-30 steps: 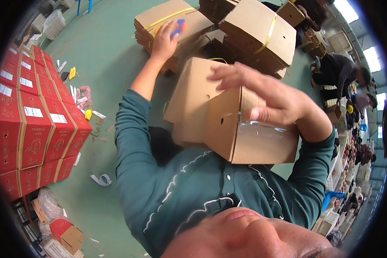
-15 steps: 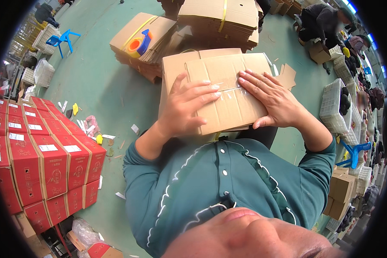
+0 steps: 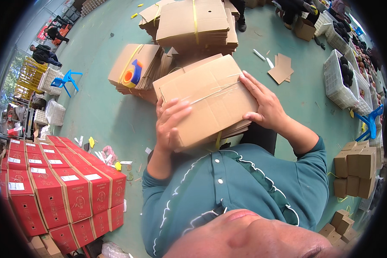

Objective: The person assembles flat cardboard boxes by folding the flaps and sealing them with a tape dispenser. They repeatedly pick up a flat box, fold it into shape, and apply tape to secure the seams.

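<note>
A brown cardboard box (image 3: 215, 101), its top flaps meeting in a taped seam, sits before me on other cardboard and is turned at an angle. My left hand (image 3: 170, 122) holds its left side, fingers bent over the top and slightly blurred. Against the right side lies my right hand (image 3: 264, 101), fingertips at the seam's end and thumb on the near edge. Between them both hands grip the box. Beyond its far left corner, a blue tape dispenser (image 3: 136, 72) with an orange roll rests on a strapped stack of flat cartons (image 3: 127, 60).
A taller strapped stack of flat cardboard (image 3: 193, 21) stands ahead. Red cartons (image 3: 69, 189) are piled at left, beside a blue stool (image 3: 66, 81) farther off. Cardboard scraps (image 3: 282, 69) lie on the floor. White crates (image 3: 342, 81) and small brown boxes (image 3: 354, 167) line the right.
My hands have gone from lying flat on the box top to gripping its sides. The box has turned counter-clockwise, its right end swinging away. The whole view has shifted too.
</note>
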Tool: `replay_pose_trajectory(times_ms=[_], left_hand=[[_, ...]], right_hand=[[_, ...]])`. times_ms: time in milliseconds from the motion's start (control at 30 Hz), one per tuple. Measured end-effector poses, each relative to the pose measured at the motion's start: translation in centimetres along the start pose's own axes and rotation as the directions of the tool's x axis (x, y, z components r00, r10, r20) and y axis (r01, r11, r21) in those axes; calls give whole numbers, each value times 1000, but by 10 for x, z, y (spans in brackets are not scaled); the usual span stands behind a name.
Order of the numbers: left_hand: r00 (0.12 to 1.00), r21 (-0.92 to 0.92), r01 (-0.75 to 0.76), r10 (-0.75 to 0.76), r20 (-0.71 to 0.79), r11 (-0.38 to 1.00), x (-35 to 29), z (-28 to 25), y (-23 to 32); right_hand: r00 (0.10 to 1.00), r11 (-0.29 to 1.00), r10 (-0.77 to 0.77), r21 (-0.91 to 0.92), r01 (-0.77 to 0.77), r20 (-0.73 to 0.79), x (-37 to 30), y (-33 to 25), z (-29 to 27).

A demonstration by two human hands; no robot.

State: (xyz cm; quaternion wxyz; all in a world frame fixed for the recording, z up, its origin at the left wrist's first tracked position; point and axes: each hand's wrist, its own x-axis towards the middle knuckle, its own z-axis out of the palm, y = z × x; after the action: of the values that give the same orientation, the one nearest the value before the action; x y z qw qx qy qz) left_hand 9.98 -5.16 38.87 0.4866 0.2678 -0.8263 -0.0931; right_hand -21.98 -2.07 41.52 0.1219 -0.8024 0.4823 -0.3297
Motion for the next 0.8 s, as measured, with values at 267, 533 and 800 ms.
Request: replay_pose_trajectory(times_ms=[267, 533, 800], left_hand=[[982, 28, 20, -25, 187, 999, 20, -15, 1], [827, 328, -148, -66, 559, 933, 58, -33, 32], [752, 335, -266, -23, 659, 904, 89, -2, 51]], right_hand=[[969, 950, 117, -309, -45, 216, 30, -21, -25], [860, 907, 242, -419, -36, 450, 61, -40, -37], [865, 972, 97, -234, 24, 493, 35, -31, -37]])
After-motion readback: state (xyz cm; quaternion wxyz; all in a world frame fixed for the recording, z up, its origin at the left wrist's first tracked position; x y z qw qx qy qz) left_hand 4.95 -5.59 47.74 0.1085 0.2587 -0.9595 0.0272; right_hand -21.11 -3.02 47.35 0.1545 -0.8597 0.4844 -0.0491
